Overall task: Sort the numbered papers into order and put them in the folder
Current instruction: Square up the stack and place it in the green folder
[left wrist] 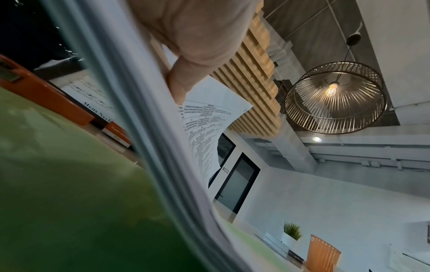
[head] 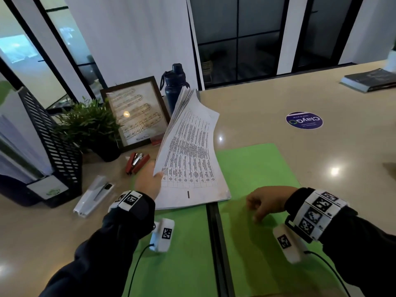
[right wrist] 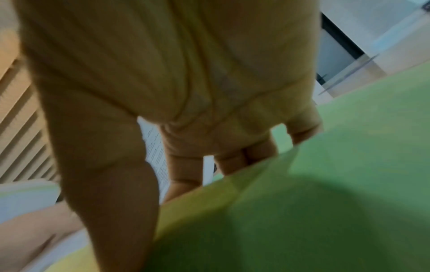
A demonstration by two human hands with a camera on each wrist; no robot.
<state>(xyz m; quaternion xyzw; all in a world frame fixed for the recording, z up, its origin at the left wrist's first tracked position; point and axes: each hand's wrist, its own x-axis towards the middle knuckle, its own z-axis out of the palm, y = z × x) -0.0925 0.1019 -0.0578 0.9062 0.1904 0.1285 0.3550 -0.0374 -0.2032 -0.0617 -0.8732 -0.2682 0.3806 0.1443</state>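
Observation:
A green folder [head: 257, 168] lies open on the table, its black spine running toward me. My left hand [head: 150, 181] pinches the left edge of a stack of printed papers [head: 188, 151], thumb on top. The stack is tilted up and fanned at its far end, with its near edge resting on the folder's left half. The top sheet carries a table of text and a handwritten "1" near its bottom edge. In the left wrist view the thumb [left wrist: 179, 86] presses the papers [left wrist: 163, 147] above the folder [left wrist: 69, 202]. My right hand [head: 265, 202] holds nothing, its fingertips touching the folder's right half [right wrist: 325, 184].
A red stapler [head: 137, 162], a white stapler [head: 92, 196], a potted plant [head: 90, 123], a framed picture [head: 135, 112] and a dark bottle [head: 174, 84] crowd the left side. A black mesh file rack [head: 53, 146] stands far left. A book [head: 370, 80] lies far right.

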